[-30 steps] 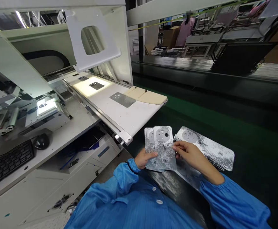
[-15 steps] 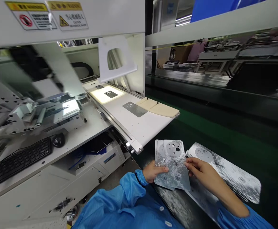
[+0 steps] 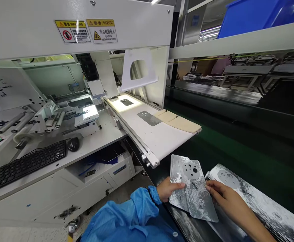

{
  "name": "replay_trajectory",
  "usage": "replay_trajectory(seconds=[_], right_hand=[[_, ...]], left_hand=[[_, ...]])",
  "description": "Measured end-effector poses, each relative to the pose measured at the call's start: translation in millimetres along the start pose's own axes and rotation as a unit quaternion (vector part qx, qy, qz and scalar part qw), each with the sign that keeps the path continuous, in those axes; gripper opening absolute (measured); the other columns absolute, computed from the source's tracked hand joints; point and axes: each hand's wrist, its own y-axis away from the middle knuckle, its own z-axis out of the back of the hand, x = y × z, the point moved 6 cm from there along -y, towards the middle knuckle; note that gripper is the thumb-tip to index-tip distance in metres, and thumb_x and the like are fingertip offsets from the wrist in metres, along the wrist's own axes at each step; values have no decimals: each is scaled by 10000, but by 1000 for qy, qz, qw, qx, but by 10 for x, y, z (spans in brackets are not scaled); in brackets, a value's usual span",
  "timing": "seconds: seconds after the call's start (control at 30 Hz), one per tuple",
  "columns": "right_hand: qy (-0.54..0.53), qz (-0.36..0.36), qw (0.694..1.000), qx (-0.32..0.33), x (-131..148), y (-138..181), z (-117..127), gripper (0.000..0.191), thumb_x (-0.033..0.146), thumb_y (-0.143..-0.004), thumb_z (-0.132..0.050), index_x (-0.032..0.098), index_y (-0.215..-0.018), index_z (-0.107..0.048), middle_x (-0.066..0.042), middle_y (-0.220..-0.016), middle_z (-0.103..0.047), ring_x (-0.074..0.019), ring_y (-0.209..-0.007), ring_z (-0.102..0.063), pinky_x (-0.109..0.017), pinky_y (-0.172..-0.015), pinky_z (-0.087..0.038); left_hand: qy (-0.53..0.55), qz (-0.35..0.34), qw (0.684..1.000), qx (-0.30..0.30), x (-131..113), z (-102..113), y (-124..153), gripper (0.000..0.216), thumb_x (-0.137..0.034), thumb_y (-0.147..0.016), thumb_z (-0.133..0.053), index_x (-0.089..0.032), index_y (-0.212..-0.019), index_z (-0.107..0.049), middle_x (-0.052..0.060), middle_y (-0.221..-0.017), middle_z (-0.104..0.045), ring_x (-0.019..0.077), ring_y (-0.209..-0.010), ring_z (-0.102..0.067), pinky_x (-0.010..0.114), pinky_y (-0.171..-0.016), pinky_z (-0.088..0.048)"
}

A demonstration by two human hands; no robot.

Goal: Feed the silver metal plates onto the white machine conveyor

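My left hand [image 3: 169, 189] is closed on a few overlapping phone back panels, thumb on top. They are thin grey-silver sheets with a round camera area and holes at the upper end. The top phone back panel [image 3: 199, 193] lies turned and shifted right over the lower phone back panels [image 3: 178, 198]. At its right edge, my right hand [image 3: 221, 192] pinches with thumb and fingers. Beside that hand sits a stack of similar panels [image 3: 263, 198] on the dark green surface, partly covered by my forearm.
A white conveyor [image 3: 159, 141] carries a grey panel [image 3: 149, 118], a cream-coloured plate [image 3: 178, 121] and, farther in, a darker panel [image 3: 126, 102] on a lit area. Left are a keyboard [image 3: 31, 161], a mouse [image 3: 73, 144] and a roller machine [image 3: 51, 117].
The top panel has tilted and slid further right and down over the lower ones. My head view has shifted, so the machine appears further right and lower.
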Motion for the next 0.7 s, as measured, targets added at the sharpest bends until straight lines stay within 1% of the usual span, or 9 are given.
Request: replay_trajectory(seconds=[0.07,0.23,0.53,0.63,0.7], right_hand=[[3,5,1000,-1,-3,-10,2,400,580,-733,-420,255,-840,-626,-57,-730,-718,-262,-646,-649,-381,-627,-498],[0,12,1000,-10,37,-10,37,370,575,-712,-431,272,-778,-633,-47,-663,-700,-264,-631,-651,-373,-614,-511],[4,20,1000,-11,24,-23,10,383,583,-713,-443,268,-783,-650,-53,-736,-731,-263,-645,-658,-371,-614,-518],[12,18,1000,-8,23,-19,3,397,589,-713,-435,269,-793,-655,-57,-757,-736,-271,-672,-668,-375,-631,-524],[13,11,1000,-8,30,-14,6,405,592,-706,-435,267,-796,-660,-67,-816,-746,-279,-713,-681,-377,-644,-533]], left_hand=[[6,-2,1000,0,8,4,-13,653,-436,-418,-916,-117,-956,-730,124,-928,-739,299,-942,-674,467,-980,-424],[26,7,1000,-6,25,19,-31,641,-407,-391,-926,-120,-931,-737,121,-905,-742,296,-907,-681,486,-978,-429],[30,-1,999,26,17,-7,-47,603,-380,-442,-915,-119,-954,-729,131,-903,-747,332,-951,-683,504,-989,-424],[23,1,999,24,21,-8,-50,635,-394,-427,-917,-113,-965,-729,138,-917,-747,334,-967,-679,501,-996,-421],[21,4,1000,17,20,-5,-51,651,-403,-411,-920,-112,-961,-730,143,-926,-746,336,-973,-676,502,-999,-418]])
